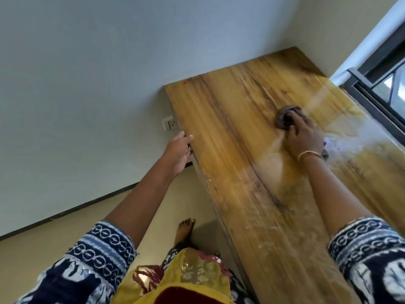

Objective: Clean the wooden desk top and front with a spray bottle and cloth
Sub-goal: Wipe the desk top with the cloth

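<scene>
The long wooden desk top (230, 132) runs from the lower right up toward the room's corner. My right hand (303, 133) presses a crumpled dark brown cloth (285, 117) flat against the wood near the desk's middle. A wet, shiny patch (359, 137) lies to the right of that hand. My left hand (178, 150) grips the desk's left front edge, fingers curled over it. No spray bottle is in view.
A window with a dark frame (377, 84) borders the desk's far right side. A white wall socket (170, 124) sits beside the desk's left corner. My bare foot (185, 231) stands on the pale floor (43, 255) close to the desk front.
</scene>
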`<control>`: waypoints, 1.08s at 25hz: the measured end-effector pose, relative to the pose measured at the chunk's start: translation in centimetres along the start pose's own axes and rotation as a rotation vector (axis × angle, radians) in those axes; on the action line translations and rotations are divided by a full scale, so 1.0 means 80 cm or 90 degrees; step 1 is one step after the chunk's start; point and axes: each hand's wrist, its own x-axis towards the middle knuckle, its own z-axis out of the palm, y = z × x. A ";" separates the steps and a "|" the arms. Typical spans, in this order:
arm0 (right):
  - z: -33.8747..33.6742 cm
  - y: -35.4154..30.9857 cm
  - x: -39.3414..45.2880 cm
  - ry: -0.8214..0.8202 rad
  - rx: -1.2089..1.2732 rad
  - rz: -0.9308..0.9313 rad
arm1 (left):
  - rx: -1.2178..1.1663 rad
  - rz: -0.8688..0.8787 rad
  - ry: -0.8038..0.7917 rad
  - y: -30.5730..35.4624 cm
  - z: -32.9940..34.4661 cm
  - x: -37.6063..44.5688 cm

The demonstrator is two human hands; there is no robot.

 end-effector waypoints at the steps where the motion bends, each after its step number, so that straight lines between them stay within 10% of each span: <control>1: -0.003 0.009 0.004 -0.005 -0.026 0.093 | -0.004 -0.003 -0.006 -0.006 -0.001 -0.004; 4: 0.007 -0.036 -0.012 -0.021 -0.060 0.114 | 0.016 -0.003 -0.017 -0.020 -0.005 -0.012; 12: 0.024 -0.107 -0.194 -0.178 0.033 -0.540 | 0.248 0.083 0.012 -0.040 0.008 -0.039; 23: -0.029 0.069 0.013 -0.002 -0.068 0.177 | 0.392 0.167 -0.022 -0.070 -0.016 -0.034; 27: -0.001 -0.038 -0.101 -0.023 0.020 -0.137 | 0.481 0.221 -0.002 -0.082 -0.010 -0.045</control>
